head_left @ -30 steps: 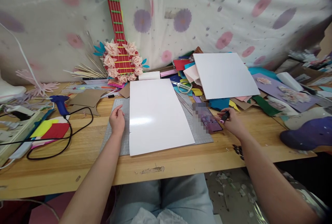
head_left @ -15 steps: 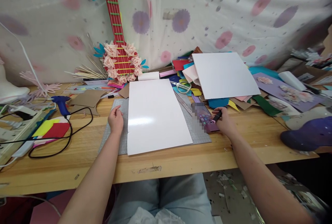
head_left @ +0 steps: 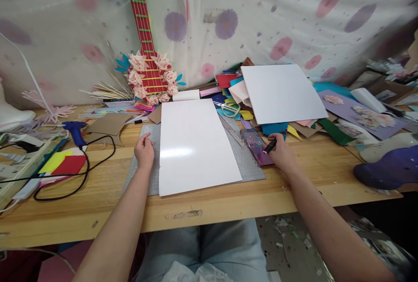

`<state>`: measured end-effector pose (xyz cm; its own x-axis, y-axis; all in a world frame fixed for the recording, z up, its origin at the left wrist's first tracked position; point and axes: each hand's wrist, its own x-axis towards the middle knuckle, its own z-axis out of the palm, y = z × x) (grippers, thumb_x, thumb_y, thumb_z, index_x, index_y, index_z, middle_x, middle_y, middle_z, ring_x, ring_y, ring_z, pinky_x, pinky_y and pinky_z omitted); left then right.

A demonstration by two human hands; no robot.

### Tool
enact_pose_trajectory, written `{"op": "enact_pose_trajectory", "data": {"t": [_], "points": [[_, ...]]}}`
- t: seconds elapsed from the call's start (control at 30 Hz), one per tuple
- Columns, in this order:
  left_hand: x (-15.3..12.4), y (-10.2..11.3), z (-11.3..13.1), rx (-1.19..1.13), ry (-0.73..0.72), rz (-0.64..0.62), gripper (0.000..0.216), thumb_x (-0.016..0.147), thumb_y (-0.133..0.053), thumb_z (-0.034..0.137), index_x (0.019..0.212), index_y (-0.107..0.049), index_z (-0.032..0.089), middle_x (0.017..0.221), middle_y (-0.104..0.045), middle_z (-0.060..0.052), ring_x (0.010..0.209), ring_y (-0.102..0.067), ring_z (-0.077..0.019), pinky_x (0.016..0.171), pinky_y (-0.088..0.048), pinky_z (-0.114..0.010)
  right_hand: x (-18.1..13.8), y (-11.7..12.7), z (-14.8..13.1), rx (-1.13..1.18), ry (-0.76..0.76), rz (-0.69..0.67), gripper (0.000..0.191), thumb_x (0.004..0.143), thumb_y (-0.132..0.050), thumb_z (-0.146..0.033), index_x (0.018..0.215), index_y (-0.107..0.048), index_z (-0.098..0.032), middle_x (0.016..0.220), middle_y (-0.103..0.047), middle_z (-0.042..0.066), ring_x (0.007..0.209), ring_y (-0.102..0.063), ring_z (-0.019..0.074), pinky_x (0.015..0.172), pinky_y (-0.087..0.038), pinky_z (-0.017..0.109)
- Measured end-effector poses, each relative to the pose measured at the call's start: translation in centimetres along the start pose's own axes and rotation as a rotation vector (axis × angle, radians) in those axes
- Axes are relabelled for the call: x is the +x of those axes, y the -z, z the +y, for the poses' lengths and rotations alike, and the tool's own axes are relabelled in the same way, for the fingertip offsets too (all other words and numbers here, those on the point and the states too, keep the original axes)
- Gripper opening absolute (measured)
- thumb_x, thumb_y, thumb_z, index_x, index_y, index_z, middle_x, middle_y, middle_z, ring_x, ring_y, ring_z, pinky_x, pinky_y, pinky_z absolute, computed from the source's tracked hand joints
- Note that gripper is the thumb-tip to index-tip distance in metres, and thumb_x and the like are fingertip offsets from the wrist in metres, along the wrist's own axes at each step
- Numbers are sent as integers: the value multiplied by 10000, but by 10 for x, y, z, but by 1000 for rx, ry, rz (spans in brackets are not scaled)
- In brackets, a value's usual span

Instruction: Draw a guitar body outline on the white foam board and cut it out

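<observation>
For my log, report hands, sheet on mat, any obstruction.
Right hand grips pen. Left hand part-curled beside sheet, nothing visible in it. Sheet lies on mat. Phone between sheet and pen.

Even, moderate light; glare patch on near white board point(head_left: 202, 142), left side. Phone point(head_left: 260, 150) edges pixelated. Wide-angle stretch at borders, far-right corner dark.

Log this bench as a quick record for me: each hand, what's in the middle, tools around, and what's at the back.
Left hand: beside the white board, nothing visible in its grasp
Right hand: holds a dark marker, next to a phone
Middle: white board lying over a grey cutting mat
Tools: scissors, ruler, blue glue gun
Back: red guitar-shaped craft, upright
</observation>
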<state>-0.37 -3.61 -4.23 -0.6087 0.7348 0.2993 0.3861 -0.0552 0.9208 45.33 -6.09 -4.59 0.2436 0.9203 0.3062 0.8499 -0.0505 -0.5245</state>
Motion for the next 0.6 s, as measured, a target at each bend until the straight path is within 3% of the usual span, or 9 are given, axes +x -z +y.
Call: {"op": "enact_pose_trajectory", "data": {"t": [0.13,0.27,0.47,0.6], "points": [[0,0,0,4,1,-11,344,778,-411,298,980,-651,159,582,-494,28,544,-460,-121,567,-374,-251,-2,0,-6,-33,66,7,477,672,-628,-480,1036,-475,-213,968,-614,121,878,-576,306,676,-457,414],[0,0,0,16,-6,-7,335,774,-410,291,962,-658,164,584,-501,30,554,-470,-117,582,-380,-248,-3,5,-15,-19,173,29,331,720,-563,-310,1029,-485,-223,958,-613,94,892,-567,278,703,-457,394],[0,0,-1,11,-8,-24,342,779,-410,299,970,-659,162,584,-499,33,546,-466,-114,571,-377,-241,-5,11,-29,-13,397,-145,400,624,-542,-137,1015,-529,-218,1005,-602,99,978,-543,272,787,-453,381],[0,0,-1,26,-6,-17,337,780,-405,290,956,-664,165,589,-508,28,556,-474,-117,589,-387,-243,-6,6,-31,-38,386,-161,406,609,-556,-142,1008,-547,-216,1006,-581,108,988,-535,286,802,-449,398]]}}
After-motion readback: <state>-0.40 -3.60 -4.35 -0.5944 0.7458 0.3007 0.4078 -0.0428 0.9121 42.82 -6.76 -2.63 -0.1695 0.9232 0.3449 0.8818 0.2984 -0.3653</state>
